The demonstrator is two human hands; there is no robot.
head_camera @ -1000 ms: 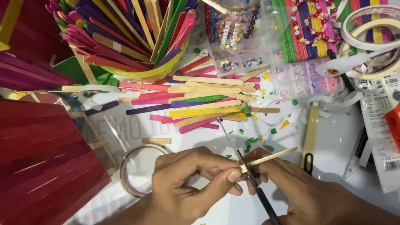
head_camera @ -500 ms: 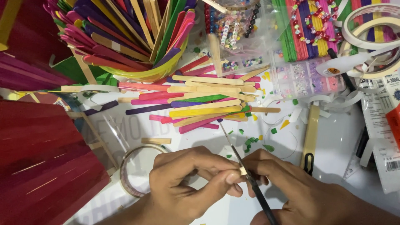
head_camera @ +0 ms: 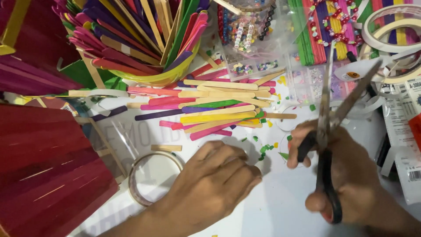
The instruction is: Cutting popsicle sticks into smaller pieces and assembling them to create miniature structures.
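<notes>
The scissors (head_camera: 326,145), blades spread and pointing up, sit in the right hand (head_camera: 346,175), whose fingers grip the black handles above the white desk (head_camera: 280,206). The left hand (head_camera: 215,182) rests palm-down with loosely curled, empty fingers beside a tape ring (head_camera: 140,175), below scattered coloured craft sticks (head_camera: 215,107).

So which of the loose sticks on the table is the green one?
The green stick in the middle of the pile, above the long yellow stick and below the plain wooden ones. The others there are pink, purple, yellow or bare wood.
</notes>
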